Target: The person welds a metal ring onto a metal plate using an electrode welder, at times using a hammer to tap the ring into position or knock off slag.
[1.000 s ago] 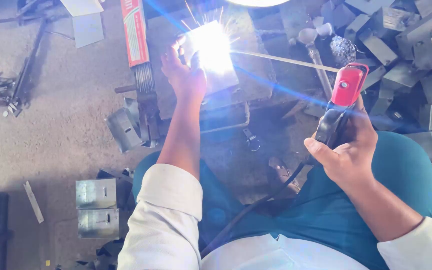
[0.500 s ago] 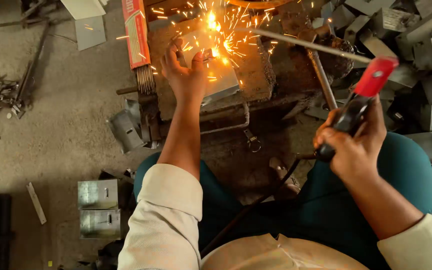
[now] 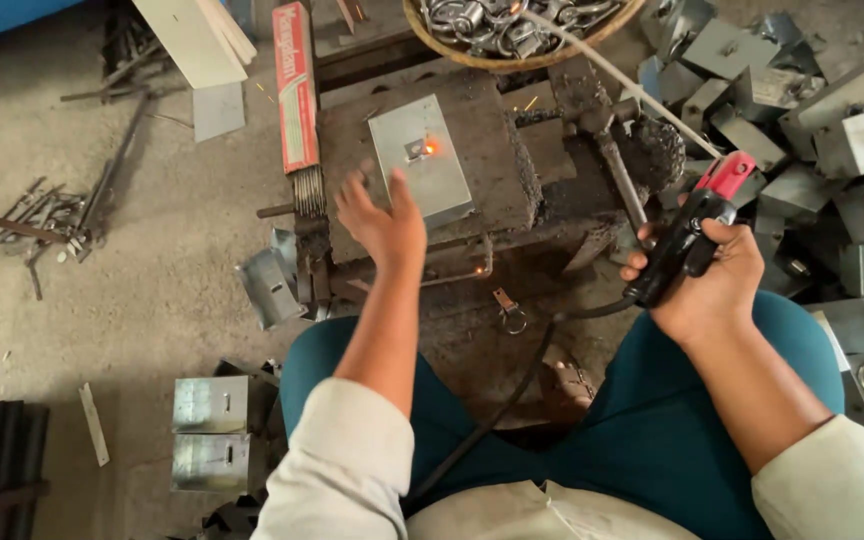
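Weld spot [image 3: 429, 149] on metal box [image 3: 420, 172] glows, seems just done; left hand [image 3: 382, 220] open above, right hand [image 3: 712, 275] gripping electrode holder [image 3: 692, 235]; more boxes [image 3: 852, 130] prob. unwelded.

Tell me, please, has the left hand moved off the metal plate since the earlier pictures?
Yes. The left hand has pulled back toward the person, off the metal plate, which lies on the dark work block, and now hovers open beside it.
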